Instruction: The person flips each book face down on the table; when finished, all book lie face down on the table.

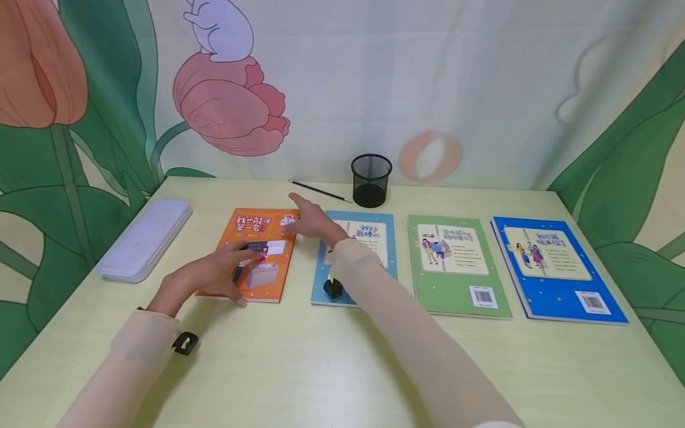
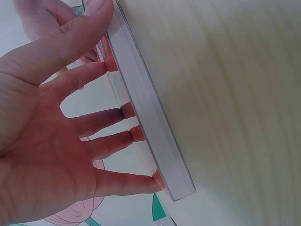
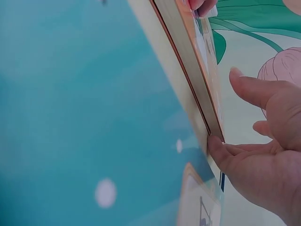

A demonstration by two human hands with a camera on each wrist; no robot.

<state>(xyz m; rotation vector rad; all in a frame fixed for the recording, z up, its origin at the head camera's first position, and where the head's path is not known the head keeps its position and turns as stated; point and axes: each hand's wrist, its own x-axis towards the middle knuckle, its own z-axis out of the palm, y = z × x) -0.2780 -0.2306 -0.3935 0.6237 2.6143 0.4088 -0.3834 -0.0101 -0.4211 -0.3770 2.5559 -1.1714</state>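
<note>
An orange book lies at the left of a row of books on the table. My left hand rests on it, fingers spread with their tips on the cover. In the left wrist view the thumb lies by the near edge of the pages. My right hand reaches to the book's right side, over the gap beside the blue-teal book. In the right wrist view, a fingertip touches the orange book's side edge, with thumb raised.
A green book and a dark blue book lie farther right. Behind the row stand a black mesh pen cup and a pencil lying flat. A white case lies at the left table edge. A printed curtain hangs behind.
</note>
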